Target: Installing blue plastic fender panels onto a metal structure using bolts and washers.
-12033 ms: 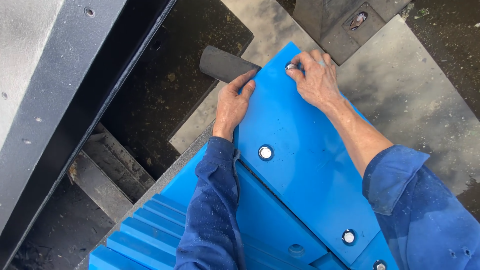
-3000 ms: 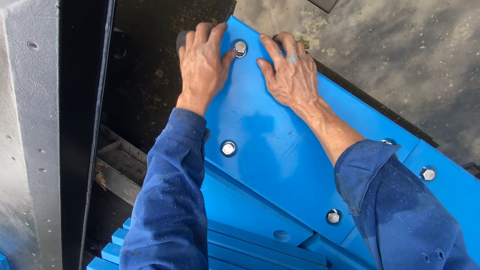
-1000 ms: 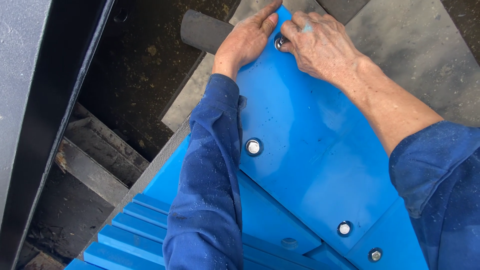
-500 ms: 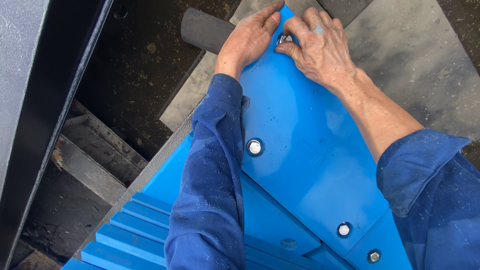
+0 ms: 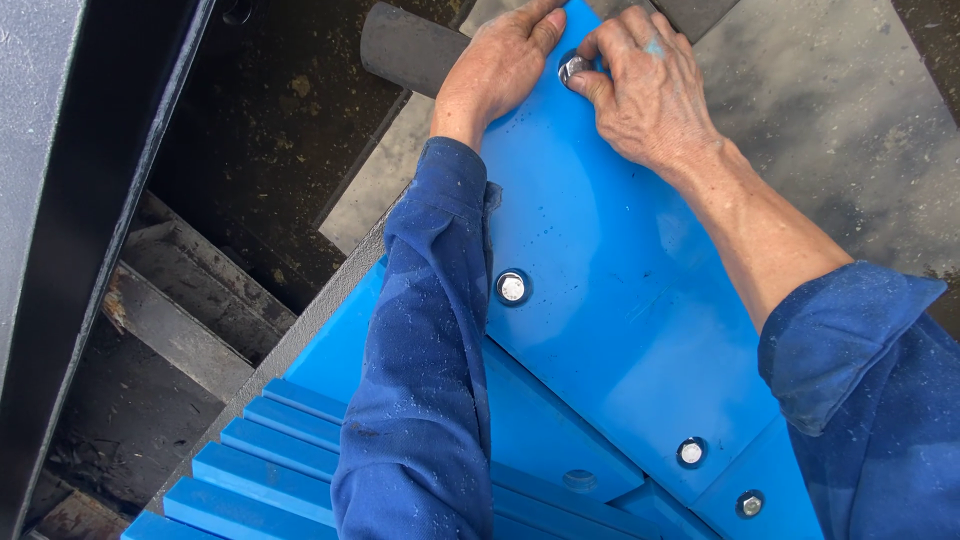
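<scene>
Closed right hand on bolt, thumb and forefinger pinched round its silver head at the far tip of panel. Laid left hand flat just left of that bolt, fingers straight and together, clamped on nothing, palm pressed on the panel's far left edge. Found the bolt right under the right fingertips and touching them, so nearer to the right hand, with the left thumb just beside it. Could not see the shank; judged its long axis to run straight down through the panel face, away from the camera.

Noted, largest first:
- Ran down the whole left side as a dark steel beam, near to far.
- Opened right of the beam as a black, grimy pit, with rusty ledges low at the left.
- Lay far right as a grey, stained plate under the panel's far end.
- Stretched from near right to far centre as the bright blue panel, long axis near to far, narrowing to the tip.
- Fanned out near left as stepped blue slats, below the panel.
- Poked out far left of the left hand as a dark grey tube.
- Sat in the panel as a mid bolt beside the left sleeve, and two near bolts close together at the near right.

Saw no package, label or sign anywhere.
</scene>
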